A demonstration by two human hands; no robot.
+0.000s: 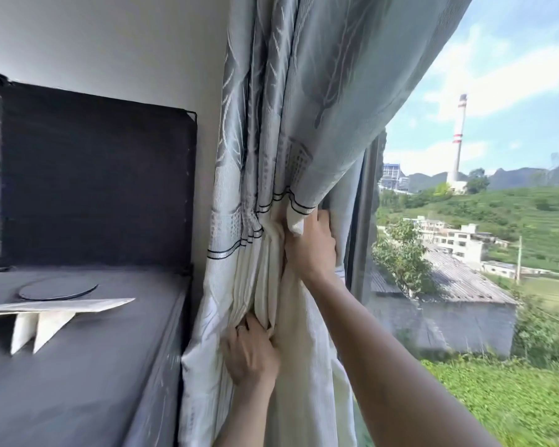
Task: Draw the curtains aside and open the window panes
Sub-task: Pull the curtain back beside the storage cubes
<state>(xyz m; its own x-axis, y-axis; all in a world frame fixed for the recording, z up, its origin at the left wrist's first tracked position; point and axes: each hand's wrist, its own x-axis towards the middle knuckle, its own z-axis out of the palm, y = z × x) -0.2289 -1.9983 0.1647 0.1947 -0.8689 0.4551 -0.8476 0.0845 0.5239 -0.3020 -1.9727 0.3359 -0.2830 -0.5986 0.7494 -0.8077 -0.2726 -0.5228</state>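
Observation:
A grey-blue patterned curtain [291,101] with a cream lower part hangs bunched against the wall at the window's left side. My right hand [310,246] grips the gathered folds just below the dark stripe band, pressing them leftward. My left hand [250,353] clutches the cream folds lower down; a ring shows on one finger. The window pane [465,253] to the right is uncovered, with its dark frame [360,227] just right of my right hand. Whether the pane is slid open cannot be told.
A dark fabric cabinet [88,195] stands left of the curtain, with a round disc [57,288] and a folded cardboard piece [46,312] on its lower top. A white wall [126,46] rises behind. Outside are buildings, a chimney and green hills.

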